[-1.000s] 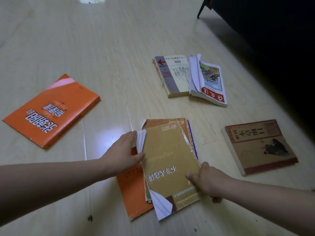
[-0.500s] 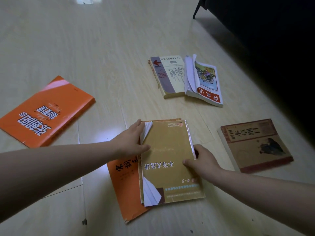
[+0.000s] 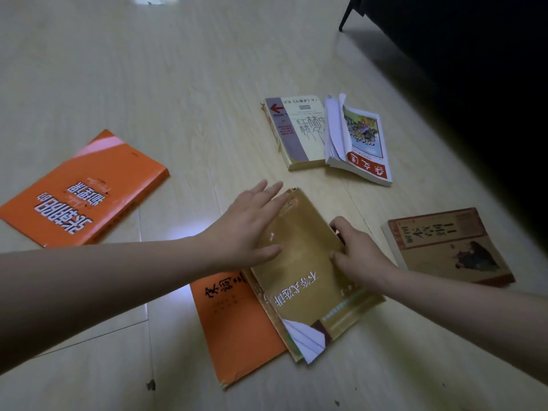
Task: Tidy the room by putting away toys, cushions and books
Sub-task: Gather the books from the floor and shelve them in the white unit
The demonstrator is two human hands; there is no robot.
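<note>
Two hands work a small stack of books on the pale floor (image 3: 178, 84), just below the middle of the head view. The left hand (image 3: 249, 229) lies flat, fingers straight and spread, pressing the far left part of the top tan book (image 3: 308, 280). The right hand (image 3: 361, 256) pinches that book's right edge, thumb on the cover and fingers curled over the side. Beneath, an orange book (image 3: 237, 327) juts out toward 7 o'clock, so the stack is not square.

The step in hand looks like squaring the stack before lifting it. Done well, the flat hand would pin the cover while the other nudges the edges flush. Bent white pages at the tan book's near corner could crease further if squeezed.

The tan book's long axis runs from 11 o'clock to 5 o'clock. Its title reads upside down from the wearer's side, so its top end points toward 5.

From the stack, a large orange book (image 3: 80, 197) lies at 9 o'clock. A grey-banded book (image 3: 296, 132) and a picture-cover book (image 3: 361, 143) lie together at 1 o'clock, and a brown book (image 3: 444, 247) lies at 3 o'clock.
</note>
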